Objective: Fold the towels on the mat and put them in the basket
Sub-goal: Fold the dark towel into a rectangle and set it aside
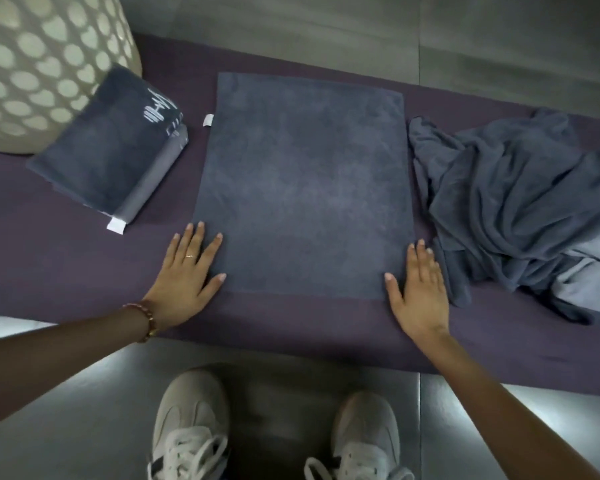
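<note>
On the mat (49, 254), far left: basket (32, 64) with folded towel (108, 161) just beside | left hand (184, 282) flat, fingers straight, on spread towel (302, 188) near-left corner | right hand (420, 289) flat on near-right corner | crumpled towels (516, 209) far right

**Grey tiled floor, glossy under the light**

Large grey floor tiles (291, 22) lie beyond the far edge of the mat (66, 244) and along its near edge. A thin grout line (420, 427) divides them. Pale glare (551, 407) shines off the near tiles; its source, perhaps overhead, is out of view.
</note>
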The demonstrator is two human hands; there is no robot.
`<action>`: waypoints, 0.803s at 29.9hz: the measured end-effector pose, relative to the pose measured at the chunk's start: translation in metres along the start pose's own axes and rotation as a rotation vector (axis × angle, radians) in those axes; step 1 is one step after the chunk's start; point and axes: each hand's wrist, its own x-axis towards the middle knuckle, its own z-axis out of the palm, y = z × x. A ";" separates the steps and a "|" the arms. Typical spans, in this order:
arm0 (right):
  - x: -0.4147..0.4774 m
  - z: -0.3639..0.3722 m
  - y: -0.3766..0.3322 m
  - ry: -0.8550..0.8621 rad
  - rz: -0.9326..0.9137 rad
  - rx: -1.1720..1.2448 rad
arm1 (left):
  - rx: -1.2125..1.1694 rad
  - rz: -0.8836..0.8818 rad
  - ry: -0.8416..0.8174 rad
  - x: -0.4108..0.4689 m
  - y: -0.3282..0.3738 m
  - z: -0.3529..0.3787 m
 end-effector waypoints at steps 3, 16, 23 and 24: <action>0.021 -0.003 -0.046 0.055 -0.223 0.017 | 0.010 -0.011 0.065 0.038 0.018 -0.012; 0.127 0.005 -0.063 -0.042 0.200 0.026 | -0.089 -0.153 0.075 0.098 -0.017 -0.010; 0.228 -0.014 -0.166 0.000 -0.407 -0.038 | 0.042 0.144 0.149 0.240 0.012 -0.046; 0.245 -0.010 -0.171 -0.038 -0.477 -0.094 | 0.061 0.140 0.111 0.264 0.011 -0.047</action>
